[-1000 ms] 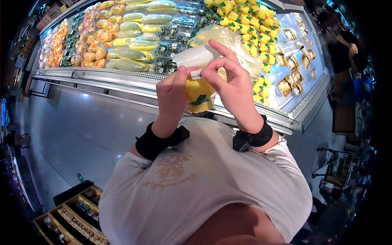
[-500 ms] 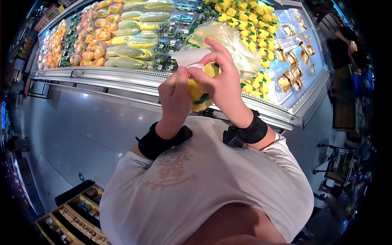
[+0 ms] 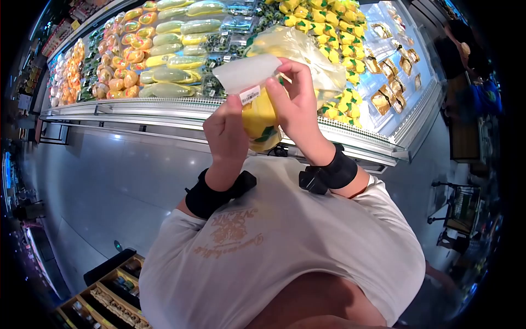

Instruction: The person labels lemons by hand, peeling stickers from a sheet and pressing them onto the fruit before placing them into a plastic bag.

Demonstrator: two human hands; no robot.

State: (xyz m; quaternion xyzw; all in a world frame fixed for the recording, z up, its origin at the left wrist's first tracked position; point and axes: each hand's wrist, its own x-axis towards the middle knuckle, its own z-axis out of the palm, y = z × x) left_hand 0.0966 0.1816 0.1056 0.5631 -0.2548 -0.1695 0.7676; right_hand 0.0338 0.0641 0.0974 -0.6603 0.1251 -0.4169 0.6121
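A yellow packet with green leaf prints (image 3: 260,119) is held up between my two hands in front of the display case. A white barcode label (image 3: 250,95) lies at its upper part. My left hand (image 3: 224,129) is closed at the packet's left side, its thumb by the label's left corner. Above the label a blank white strip (image 3: 246,74) stretches leftward from my right hand (image 3: 297,96). The right thumb and fingers are closed on the strip's right end, beside the packet. Behind them, a large translucent plastic bag (image 3: 307,49) rests on the goods.
The case's metal front rail (image 3: 164,108) runs just beyond my hands. Wrapped long vegetables (image 3: 175,75), orange-wrapped round produce (image 3: 131,55), more yellow packets (image 3: 345,104) and brown-and-gold packs (image 3: 386,82) fill it. A cart (image 3: 463,205) stands at right, a wooden shelf (image 3: 104,285) at lower left.
My hands have moved apart, with the left lower and further left. The white strip has come up into fuller view, and the barcode label now shows plainly on the packet.
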